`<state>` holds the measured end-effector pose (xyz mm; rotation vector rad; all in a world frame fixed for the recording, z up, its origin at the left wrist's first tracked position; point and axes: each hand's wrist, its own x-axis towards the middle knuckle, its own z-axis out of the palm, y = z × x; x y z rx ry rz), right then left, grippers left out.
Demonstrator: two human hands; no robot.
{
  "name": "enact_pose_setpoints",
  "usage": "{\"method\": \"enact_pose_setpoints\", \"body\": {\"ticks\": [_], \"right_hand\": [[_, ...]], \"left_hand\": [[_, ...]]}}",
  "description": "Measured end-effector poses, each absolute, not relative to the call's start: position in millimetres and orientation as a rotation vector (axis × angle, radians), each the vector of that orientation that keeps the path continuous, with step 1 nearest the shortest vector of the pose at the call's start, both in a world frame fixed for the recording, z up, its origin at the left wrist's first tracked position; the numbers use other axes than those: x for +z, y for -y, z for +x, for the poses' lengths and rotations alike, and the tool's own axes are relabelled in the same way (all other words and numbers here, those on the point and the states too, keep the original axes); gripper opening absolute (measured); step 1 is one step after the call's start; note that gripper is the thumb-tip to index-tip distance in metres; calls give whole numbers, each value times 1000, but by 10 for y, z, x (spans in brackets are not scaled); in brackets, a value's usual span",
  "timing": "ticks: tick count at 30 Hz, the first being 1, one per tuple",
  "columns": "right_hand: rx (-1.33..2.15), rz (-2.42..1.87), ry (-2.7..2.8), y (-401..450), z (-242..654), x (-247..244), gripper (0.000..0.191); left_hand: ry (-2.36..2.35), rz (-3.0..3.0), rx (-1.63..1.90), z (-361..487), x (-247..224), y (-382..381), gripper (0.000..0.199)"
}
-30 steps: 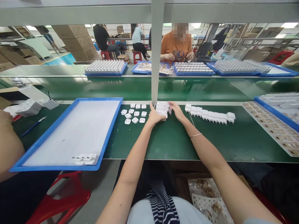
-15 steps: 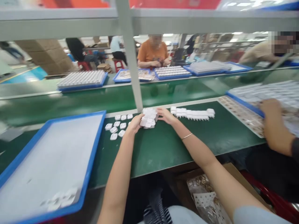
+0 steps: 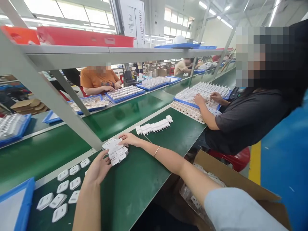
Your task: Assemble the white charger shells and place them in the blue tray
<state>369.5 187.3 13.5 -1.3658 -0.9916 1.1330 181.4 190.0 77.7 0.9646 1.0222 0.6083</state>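
A cluster of stacked white square pieces (image 3: 115, 150) stands on the green table (image 3: 144, 173). My left hand (image 3: 99, 166) is at its left side, fingers apart and slightly curled, near or touching the edge. My right hand (image 3: 131, 140) reaches over the cluster's upper right, its spread fingers on the pieces. To the left lie several loose white pieces (image 3: 63, 186), some in small stacks. Beyond my right hand, a row of white pieces with small prongs (image 3: 154, 126) runs across the table.
A blue-rimmed tray (image 3: 30, 199) is at the lower left. A grey post (image 3: 69, 112) rises behind the cluster. To the right, a seated co-worker (image 3: 243, 115) handles parts over a filled tray (image 3: 202, 91). An open cardboard box (image 3: 235, 176) sits below the table edge.
The view has swung right, bringing the co-worker into view and moving most of the blue-rimmed tray out. Both hands remain around the cluster, with my right fingers now further over its top.
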Motion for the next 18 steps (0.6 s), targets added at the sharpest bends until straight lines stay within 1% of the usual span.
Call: {"method": "enact_pose_setpoints", "body": {"ticks": [3,4,5,8,9,10,11,14,18], "right_hand": [[1088,-1377,1012,-1896,3680,97,28],[1070,-1381,1020,-1901,3674,87,28],[1048,-1387,1028,-1906,3668,78,28],[985,-1407,1049,-1921,3657,53,26],[974,-1413,1054,-1927,3656,46,26],[969,-1419,1056,-1933,3656,39,26],[968,-1422,1057,-1940,3657,33,25],[971,-1424,1061,-1960,3664,19,25],[973,-1430,1076,-1961,3667,17,25]], "left_hand": [[-1022,963,675,1866,722,-1829,33],[-1025,965,700,1882,694,-1805,39],[-1029,970,724,1896,662,-1779,49],[-1049,1021,781,1945,551,-1697,105],[-1064,1078,796,1964,513,-1670,119],[-1082,1156,806,1983,478,-1645,126],[-1106,1251,807,2002,446,-1622,129],[-1222,1569,714,2052,391,-1571,125],[-1324,1769,601,2086,412,-1512,120]]}}
